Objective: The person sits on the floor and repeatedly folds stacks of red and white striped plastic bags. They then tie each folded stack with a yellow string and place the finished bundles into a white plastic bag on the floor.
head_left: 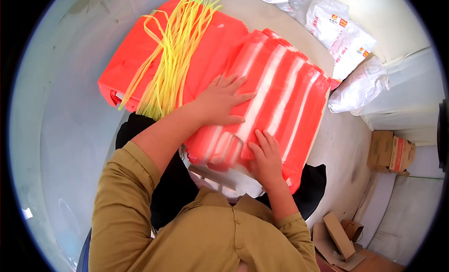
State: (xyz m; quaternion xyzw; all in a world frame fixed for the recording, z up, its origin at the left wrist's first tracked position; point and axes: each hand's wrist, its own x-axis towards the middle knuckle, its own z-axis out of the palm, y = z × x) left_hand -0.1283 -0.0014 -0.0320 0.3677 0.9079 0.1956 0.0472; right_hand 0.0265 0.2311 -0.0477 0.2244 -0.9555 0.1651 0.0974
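Head view: striped red-and-white plastic sheets [286,87] were spanned by the spread left hand [219,102]. Their near edge seemed steadied by the half-spread right hand [267,164].

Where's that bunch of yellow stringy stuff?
In the head view, the yellow strings lie toward the upper left, draped across the plain red stack, to the left of the person's left hand.
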